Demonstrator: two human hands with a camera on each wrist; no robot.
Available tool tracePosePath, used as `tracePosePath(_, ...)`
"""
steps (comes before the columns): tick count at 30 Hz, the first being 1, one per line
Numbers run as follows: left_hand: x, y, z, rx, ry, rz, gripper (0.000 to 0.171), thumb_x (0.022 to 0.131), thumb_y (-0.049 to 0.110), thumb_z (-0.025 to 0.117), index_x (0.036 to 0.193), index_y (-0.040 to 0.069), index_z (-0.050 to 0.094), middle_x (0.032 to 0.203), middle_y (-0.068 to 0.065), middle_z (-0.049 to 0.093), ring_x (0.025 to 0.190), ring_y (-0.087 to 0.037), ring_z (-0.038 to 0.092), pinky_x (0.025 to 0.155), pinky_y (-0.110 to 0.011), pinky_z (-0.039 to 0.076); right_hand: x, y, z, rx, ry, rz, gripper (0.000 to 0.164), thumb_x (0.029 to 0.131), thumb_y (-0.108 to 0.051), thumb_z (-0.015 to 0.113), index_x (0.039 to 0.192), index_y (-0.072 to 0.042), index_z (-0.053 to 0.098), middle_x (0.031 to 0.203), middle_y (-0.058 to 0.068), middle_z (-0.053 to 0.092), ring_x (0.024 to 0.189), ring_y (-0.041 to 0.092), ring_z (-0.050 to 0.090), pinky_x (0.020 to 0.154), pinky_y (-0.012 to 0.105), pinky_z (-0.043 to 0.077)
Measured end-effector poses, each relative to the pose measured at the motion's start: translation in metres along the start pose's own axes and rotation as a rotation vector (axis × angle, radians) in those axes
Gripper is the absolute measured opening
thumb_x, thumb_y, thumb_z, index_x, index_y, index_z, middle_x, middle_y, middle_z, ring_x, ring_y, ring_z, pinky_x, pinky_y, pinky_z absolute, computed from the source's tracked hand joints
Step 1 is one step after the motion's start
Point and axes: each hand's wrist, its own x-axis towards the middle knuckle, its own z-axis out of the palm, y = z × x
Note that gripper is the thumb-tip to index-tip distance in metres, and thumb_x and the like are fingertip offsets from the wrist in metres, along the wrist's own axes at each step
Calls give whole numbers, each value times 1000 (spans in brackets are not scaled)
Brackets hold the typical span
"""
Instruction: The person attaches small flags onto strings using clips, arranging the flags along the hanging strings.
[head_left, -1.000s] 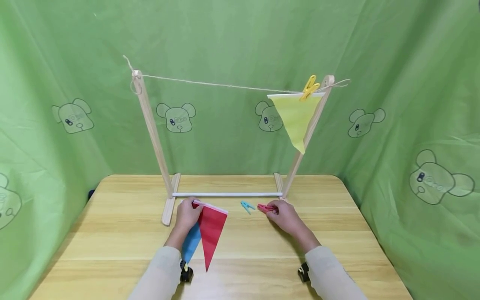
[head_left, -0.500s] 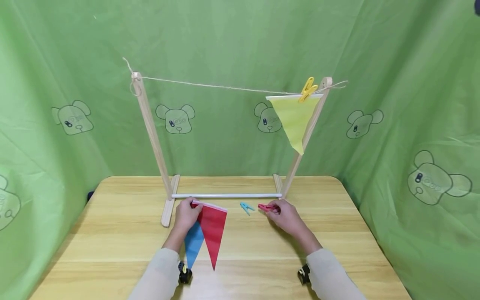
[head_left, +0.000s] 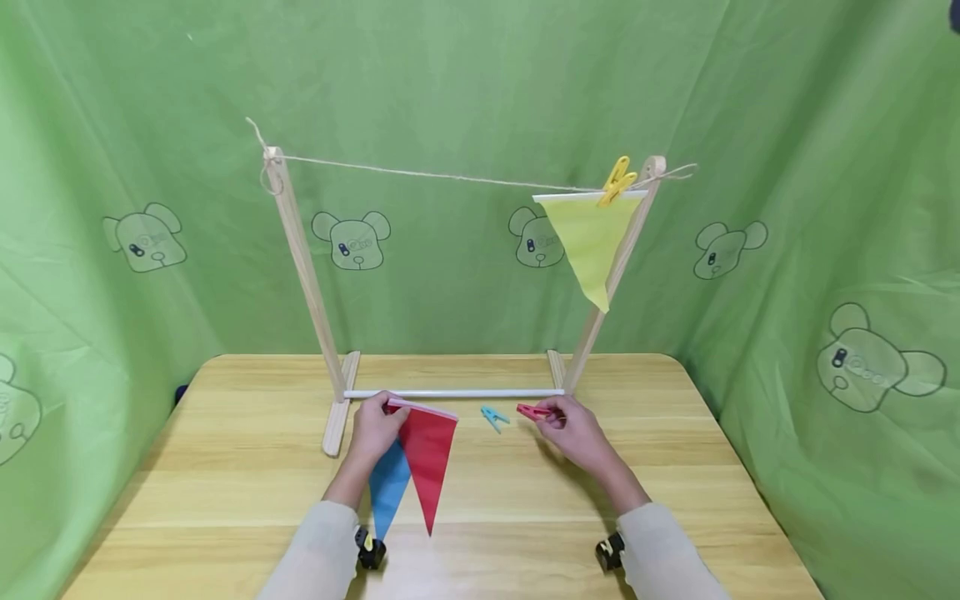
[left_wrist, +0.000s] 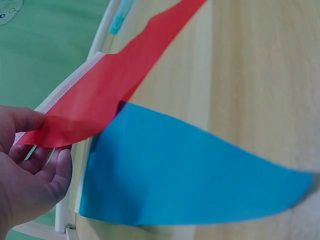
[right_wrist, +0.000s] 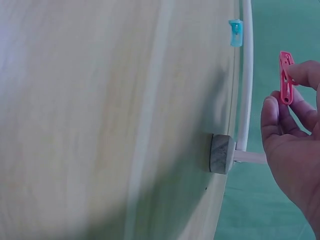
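My left hand point(head_left: 377, 427) pinches a red triangular pennant point(head_left: 429, 454) near one end of its white top edge, thumb on top. In the left wrist view the fingers are curled below that corner. A blue pennant point(left_wrist: 175, 170) shows below the red one, which overlaps part of it; its white edge is near the fingers. My right hand point(head_left: 572, 431) pinches a red clothespin point(right_wrist: 286, 77) between thumb and fingers, close above the table. Left of it, a light-blue clothespin point(head_left: 494, 418) lies on the table.
A wooden stand has left point(head_left: 303, 267) and right point(head_left: 626, 242) posts, joined by a white rod point(head_left: 453, 392). String point(head_left: 450, 176) runs between the post tops. A yellow clothespin point(head_left: 617, 181) holds a yellow pennant point(head_left: 588, 237) at its right end. Green cloth point(head_left: 465, 75) surrounds the wooden table point(head_left: 225, 467).
The red pennant's tip has swung right and slightly up, and more of the blue pennant shows beside the left forearm. Both hands keep their hold and have barely moved.
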Motion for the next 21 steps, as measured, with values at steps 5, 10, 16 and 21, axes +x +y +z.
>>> tracePosePath(5,-1,7,-1,-50,0,26,7,89,5,77,92,0,72,74,-7,62,68,-16,52,59,-24,45,-2,-5,-3,3,11,-36,25,92,-9,77,115,-4,69,105,9,67,91,20,65,78,20,58)
tracePosePath(10,0,15,-4,-87,-3,39,9,89,4,78,96,1,73,81,-10,65,72,-18,52,60,-23,46,-1,-9,-4,-20,-2,-64,26,90,-9,79,115,-6,71,103,6,67,91,18,63,79,19,58)
tracePosePath(16,-1,27,-6,-116,0,49,10,90,2,77,98,-1,73,87,-15,69,72,-17,54,60,-21,48,2,-15,-7,-51,-18,-77,28,87,-7,81,114,-6,72,102,8,69,90,17,64,79,21,59)
tracePosePath(21,-2,33,-9,-145,-5,47,10,90,2,76,100,0,74,90,-16,70,72,-16,57,60,-20,51,1,-25,-10,-50,-12,-89,30,87,-6,81,115,-5,71,105,11,70,92,18,65,81,26,60)
